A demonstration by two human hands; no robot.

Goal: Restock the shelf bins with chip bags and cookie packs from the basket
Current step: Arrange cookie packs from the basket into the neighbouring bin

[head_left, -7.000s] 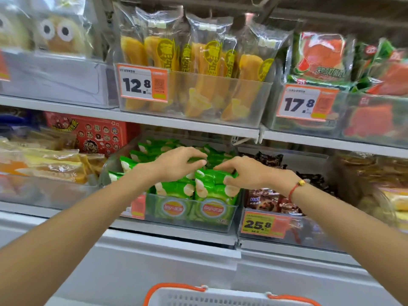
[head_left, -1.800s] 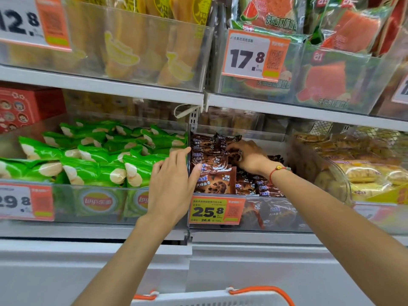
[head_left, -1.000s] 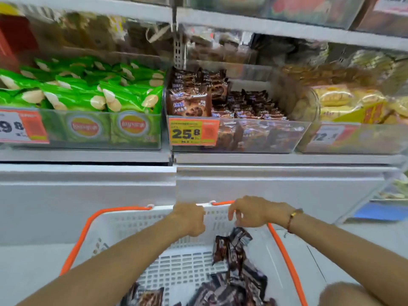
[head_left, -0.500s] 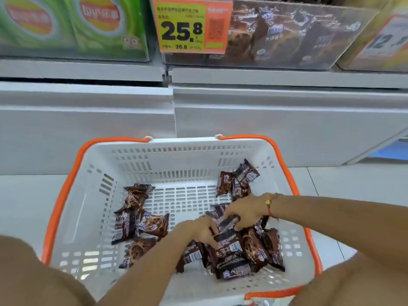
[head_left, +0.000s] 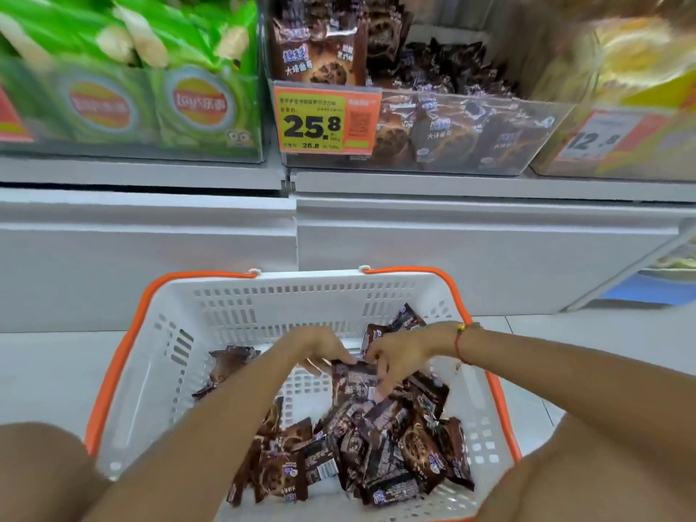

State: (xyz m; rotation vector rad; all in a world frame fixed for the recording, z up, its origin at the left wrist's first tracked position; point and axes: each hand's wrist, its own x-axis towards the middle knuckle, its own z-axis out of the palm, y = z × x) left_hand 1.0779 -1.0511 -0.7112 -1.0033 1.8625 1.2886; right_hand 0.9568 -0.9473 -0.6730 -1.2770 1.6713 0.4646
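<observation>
Hands [head_left: 361,356] higher; tag [head_left: 327,120] "25.8"

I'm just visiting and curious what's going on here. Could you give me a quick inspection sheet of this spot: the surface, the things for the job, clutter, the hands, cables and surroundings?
Surface: pale tiled floor under the white basket with orange handles.
Job's things: brown cookie packs heaped in the basket; clear cookie bin on the shelf, tagged 25.8, partly filled; green chip bags in the bin to its left.
Clutter: nothing seen.
Hands: left hand and right hand both grip one cookie pack above the heap.
Cables: nothing seen.
Surroundings: grey shelf base; blurred yellow packs in the bin at right, tagged 12.8.
</observation>
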